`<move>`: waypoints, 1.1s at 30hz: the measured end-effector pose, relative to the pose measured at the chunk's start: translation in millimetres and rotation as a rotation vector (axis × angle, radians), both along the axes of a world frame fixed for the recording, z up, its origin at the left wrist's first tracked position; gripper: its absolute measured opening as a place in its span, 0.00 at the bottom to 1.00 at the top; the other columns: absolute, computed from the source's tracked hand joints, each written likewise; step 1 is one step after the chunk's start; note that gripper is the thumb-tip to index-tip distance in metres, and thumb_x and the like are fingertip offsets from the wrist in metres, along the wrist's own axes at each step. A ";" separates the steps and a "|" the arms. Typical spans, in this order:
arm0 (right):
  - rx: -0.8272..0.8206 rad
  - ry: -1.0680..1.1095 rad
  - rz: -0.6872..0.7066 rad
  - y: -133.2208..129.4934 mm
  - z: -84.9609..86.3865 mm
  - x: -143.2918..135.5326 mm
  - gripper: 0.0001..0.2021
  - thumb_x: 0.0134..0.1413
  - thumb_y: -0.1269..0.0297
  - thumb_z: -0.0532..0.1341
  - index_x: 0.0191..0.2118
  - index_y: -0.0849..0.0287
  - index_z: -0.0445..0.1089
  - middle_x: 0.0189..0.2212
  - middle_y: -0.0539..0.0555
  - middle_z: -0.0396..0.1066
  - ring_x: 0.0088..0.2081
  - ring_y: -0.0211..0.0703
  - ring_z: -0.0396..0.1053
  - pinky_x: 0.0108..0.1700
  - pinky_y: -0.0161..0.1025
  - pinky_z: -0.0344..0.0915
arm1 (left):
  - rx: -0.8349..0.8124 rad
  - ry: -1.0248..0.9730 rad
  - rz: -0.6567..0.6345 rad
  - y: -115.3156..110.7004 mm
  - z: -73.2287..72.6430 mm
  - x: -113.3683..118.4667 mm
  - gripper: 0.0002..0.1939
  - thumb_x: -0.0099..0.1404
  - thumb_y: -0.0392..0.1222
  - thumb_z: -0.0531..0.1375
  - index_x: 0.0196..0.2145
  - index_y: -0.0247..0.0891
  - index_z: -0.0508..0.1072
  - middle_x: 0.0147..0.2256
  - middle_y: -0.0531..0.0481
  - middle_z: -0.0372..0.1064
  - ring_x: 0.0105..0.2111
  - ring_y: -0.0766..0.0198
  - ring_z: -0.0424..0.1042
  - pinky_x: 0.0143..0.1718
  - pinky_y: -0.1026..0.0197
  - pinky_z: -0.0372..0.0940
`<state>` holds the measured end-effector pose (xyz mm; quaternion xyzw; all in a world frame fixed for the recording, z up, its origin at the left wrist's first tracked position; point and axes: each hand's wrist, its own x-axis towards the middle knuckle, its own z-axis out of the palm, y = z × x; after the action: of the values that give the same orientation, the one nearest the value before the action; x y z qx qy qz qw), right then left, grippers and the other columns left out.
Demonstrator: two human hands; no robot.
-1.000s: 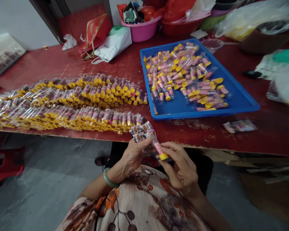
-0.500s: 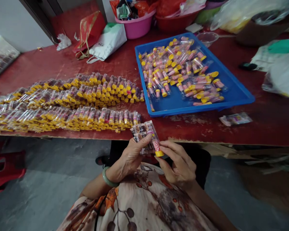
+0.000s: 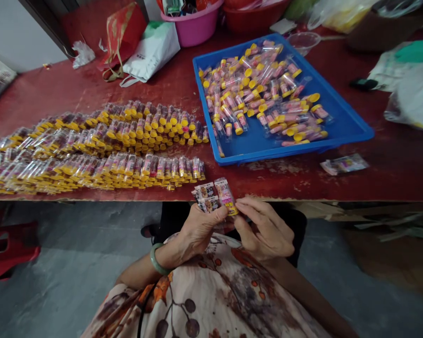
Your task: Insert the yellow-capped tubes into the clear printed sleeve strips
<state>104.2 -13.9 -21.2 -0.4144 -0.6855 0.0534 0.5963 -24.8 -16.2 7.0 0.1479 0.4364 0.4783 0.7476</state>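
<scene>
My left hand (image 3: 200, 230), with a pale green bangle at its wrist, is closed around several printed plastic wrappers (image 3: 207, 196). Its thumb also presses on a small clear tube (image 3: 225, 192) with a printed wrapper over it and yellow at the lower end. The fingertips and thumb of my right hand (image 3: 266, 230) pinch at the right side of this tube, near its yellow end. Part of the wrapper stack is hidden under my left fingers. Both hands are just in front of the table edge, above my lap.
A blue tray (image 3: 246, 152) of loose yellow-capped tubes (image 3: 257, 94) stands on the red table (image 3: 285, 180). Long stacked rows of wrapped tubes (image 3: 127, 164) lie at left. Another wrapper bundle (image 3: 344, 164) rests at right. Bags (image 3: 151, 51) and a pink basin (image 3: 197, 26) stand behind.
The tube's pink contents and yellow cap showed plainly before; now the printed wrapper covers more of it, and my left thumb lies lower, near the yellow end. The view has shifted slightly.
</scene>
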 end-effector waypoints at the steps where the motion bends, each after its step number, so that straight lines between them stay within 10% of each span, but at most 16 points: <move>1: 0.006 -0.007 0.000 -0.9 0.7 -0.3 0.20 0.48 0.79 0.63 0.48 0.56 0.72 0.40 0.54 0.75 0.38 0.44 0.74 0.38 0.42 0.75 | 0.012 -0.004 0.004 -0.1 0.0 0.5 0.23 0.41 0.47 0.74 0.34 0.34 0.76 0.31 0.48 0.75 0.27 0.63 0.72 0.34 0.58 0.67; 21: 0.021 -0.045 -0.020 -1.3 2.6 -2.7 0.17 0.47 0.80 0.65 0.44 0.57 0.73 0.38 0.54 0.75 0.35 0.41 0.75 0.36 0.38 0.75 | -0.036 -0.005 -0.035 0.8 3.1 -2.9 0.20 0.47 0.50 0.71 0.33 0.34 0.76 0.28 0.48 0.74 0.25 0.63 0.73 0.31 0.59 0.69; 33: 0.278 -0.417 -0.121 4.4 -19.1 -5.2 0.06 0.49 0.77 0.64 0.32 0.60 0.71 0.30 0.53 0.75 0.32 0.41 0.74 0.37 0.36 0.70 | -0.015 0.005 0.031 2.3 11.6 -11.9 0.22 0.42 0.49 0.73 0.31 0.32 0.76 0.28 0.49 0.71 0.25 0.66 0.69 0.28 0.63 0.65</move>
<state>99.0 -9.6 -40.4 -0.3704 -0.7685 -0.1638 0.4953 -36.7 -13.9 18.6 0.1365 0.4440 0.4862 0.7402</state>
